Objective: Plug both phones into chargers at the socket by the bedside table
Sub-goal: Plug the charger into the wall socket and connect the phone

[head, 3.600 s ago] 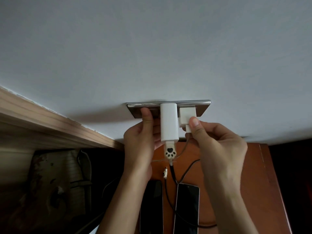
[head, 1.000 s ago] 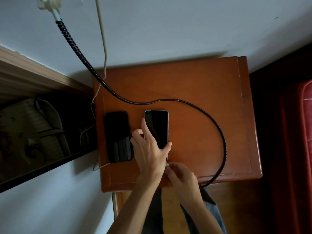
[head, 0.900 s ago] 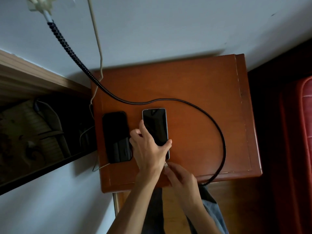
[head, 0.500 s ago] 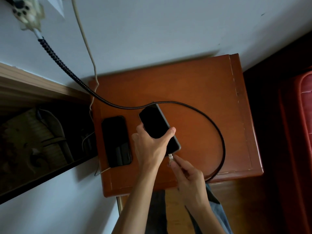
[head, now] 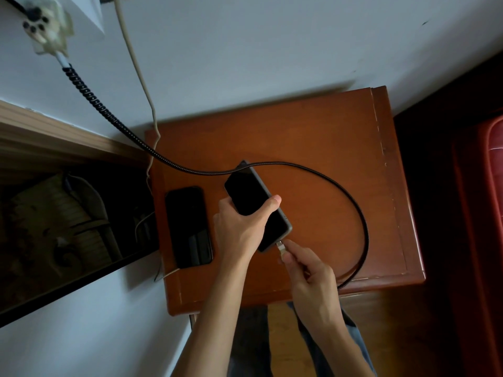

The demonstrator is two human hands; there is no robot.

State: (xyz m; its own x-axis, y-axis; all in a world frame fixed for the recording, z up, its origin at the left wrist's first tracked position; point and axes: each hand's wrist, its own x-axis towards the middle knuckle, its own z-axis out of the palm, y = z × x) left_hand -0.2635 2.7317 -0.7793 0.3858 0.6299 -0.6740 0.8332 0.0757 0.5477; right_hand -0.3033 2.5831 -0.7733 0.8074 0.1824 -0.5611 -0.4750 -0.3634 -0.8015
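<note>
Fingers of the left hand (head: 239, 229) wrap the raised phone (head: 257, 206), tilted above the bedside table (head: 326, 148); right hand (head: 307, 270) fingertips pinch the connector (head: 280, 247) at its lower edge, apparently not seated; skewed entry may jam; the black braided cable (head: 362, 232) loop could snag; the second phone (head: 189, 227) lies flat alongside.

Wall (head: 272, 44): pale, plain, behind everything.
Wooden ledge (head: 54, 137): runs along left.
Red cushion (head: 492, 148): far right edge.
</note>
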